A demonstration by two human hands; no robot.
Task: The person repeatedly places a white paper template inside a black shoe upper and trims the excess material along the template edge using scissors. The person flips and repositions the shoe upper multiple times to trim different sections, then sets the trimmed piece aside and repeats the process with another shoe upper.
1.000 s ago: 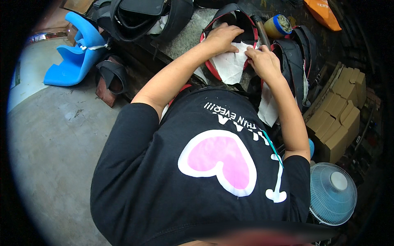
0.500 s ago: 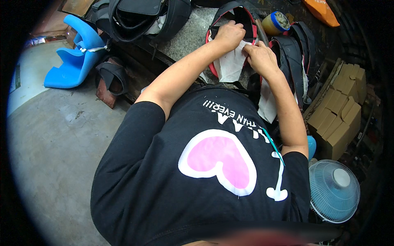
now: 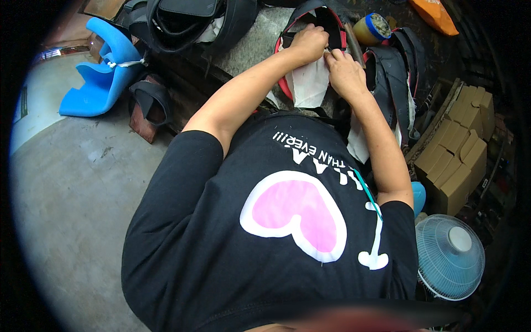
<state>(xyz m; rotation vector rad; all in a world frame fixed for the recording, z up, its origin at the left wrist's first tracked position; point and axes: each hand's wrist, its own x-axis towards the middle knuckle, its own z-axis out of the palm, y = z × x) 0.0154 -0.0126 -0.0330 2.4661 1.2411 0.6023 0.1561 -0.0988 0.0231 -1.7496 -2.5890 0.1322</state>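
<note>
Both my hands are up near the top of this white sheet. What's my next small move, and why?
Perhaps slide your right hand toward you along the white sheet and smooth it: its lower part has no hand on it, while your left hand is up near its top.

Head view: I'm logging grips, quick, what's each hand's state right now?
Left hand: curled near the top of the white sheet; grip cannot be told.
Right hand: bent near the sheet's upper right edge; grip cannot be told.
</note>
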